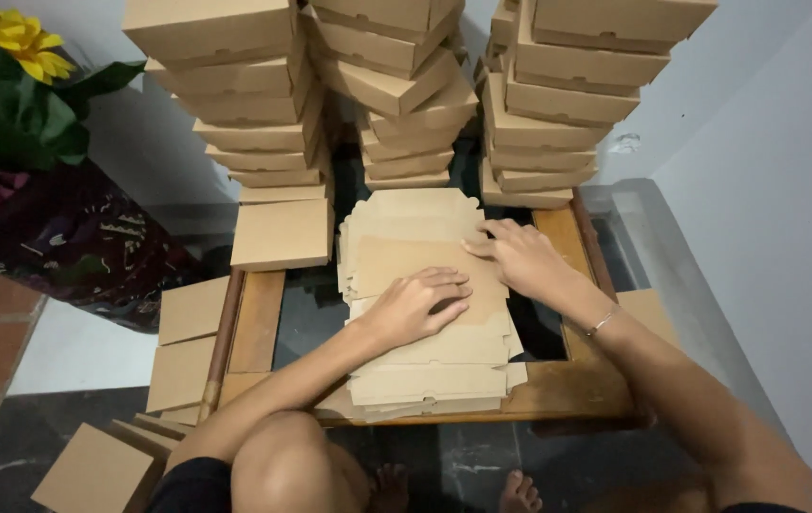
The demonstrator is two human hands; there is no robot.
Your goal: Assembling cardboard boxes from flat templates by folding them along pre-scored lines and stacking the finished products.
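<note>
Stacked boxes (264,104) crowd behind a low wooden table (577,385), where the left hand (415,306) and right hand (520,256), both spread open, press the top cardboard sheet (396,261), likely light, stiff and best pinched at an edge.

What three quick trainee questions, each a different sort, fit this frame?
1. True or false: both hands rest on the flat cardboard pile.
2. Which wrist wears a bracelet? A) left B) right
3. Fill in: behind the pile stand stacks of folded ___.

Key:
1. True: left hand and right hand both lie flat on the top sheet.
2. B
3. boxes
</note>
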